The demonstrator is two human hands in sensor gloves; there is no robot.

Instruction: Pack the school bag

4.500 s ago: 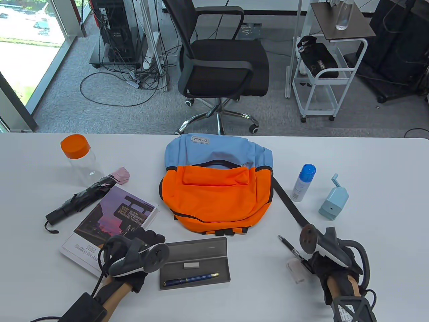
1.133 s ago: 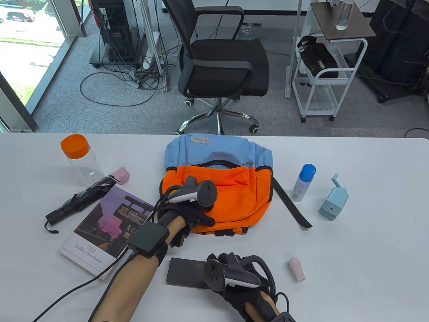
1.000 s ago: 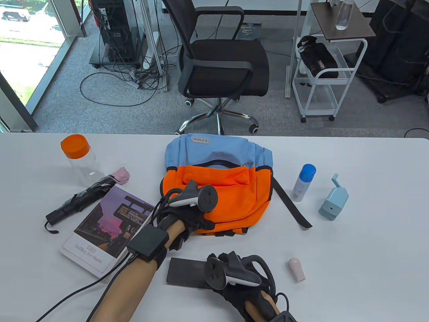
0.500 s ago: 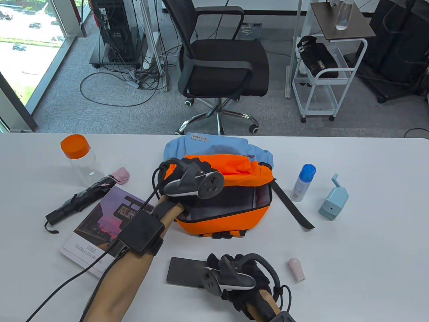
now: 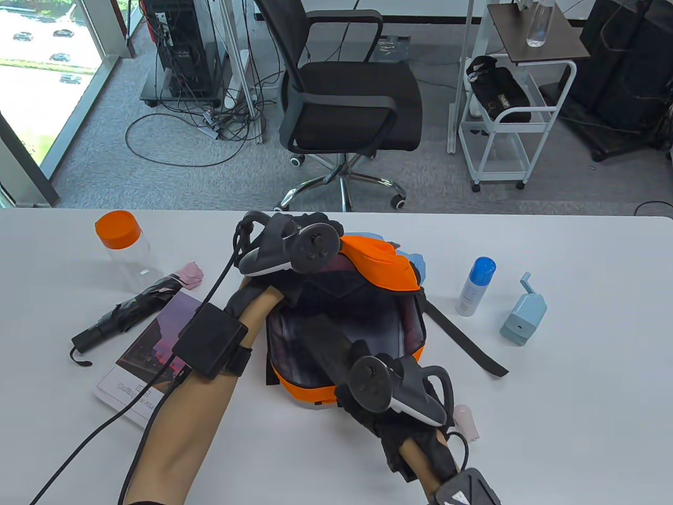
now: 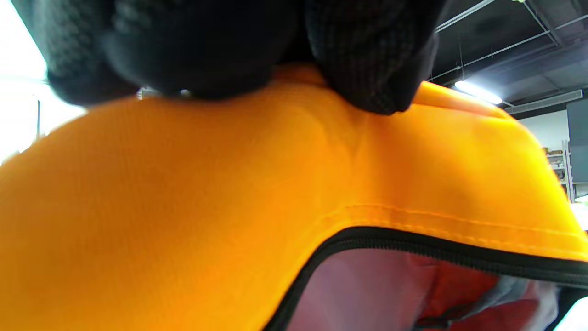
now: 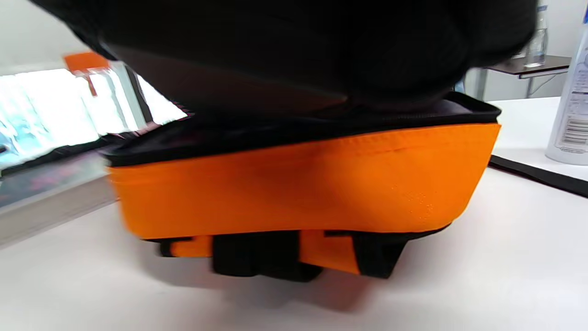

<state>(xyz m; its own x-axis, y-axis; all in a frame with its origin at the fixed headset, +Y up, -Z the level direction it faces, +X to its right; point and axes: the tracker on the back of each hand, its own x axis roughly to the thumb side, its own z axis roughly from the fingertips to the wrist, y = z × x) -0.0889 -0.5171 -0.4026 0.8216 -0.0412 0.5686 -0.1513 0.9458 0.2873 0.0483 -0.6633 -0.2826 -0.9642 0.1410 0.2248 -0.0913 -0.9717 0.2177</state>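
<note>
The orange and blue school bag [image 5: 391, 263] lies at the middle of the white table [image 5: 578, 394], with its main compartment unzipped and the pale lining exposed. The left hand [image 5: 286, 247] is at the far side of the bag and grips the orange front flap [image 6: 229, 184]; in the left wrist view the gloved fingers [image 6: 367, 59] are closed onto the orange fabric just above the black zipper edge, and the flap is held raised and folded back. The right hand [image 5: 391, 392] is at the near rim of the bag and holds a dark, flat pencil case [image 5: 328, 350], which slants from the hand down into the open compartment; the exact finger positions of this hand cannot be determined, because the right wrist view is mostly blocked by dark, blurred material above the bag's orange side wall [image 7: 303, 184]. On the left side of the table are a book [image 5: 152, 347], a folded black umbrella [image 5: 123, 313] and a clear bottle with an orange cap [image 5: 123, 250]. On the right side are a blue-capped spray bottle [image 5: 476, 286], a light blue pencil sharpener [image 5: 523, 313] and, just beside the right hand, a small pale pink object [image 5: 468, 421]. A black strap [image 5: 462, 342] of the bag trails toward the right.
</note>
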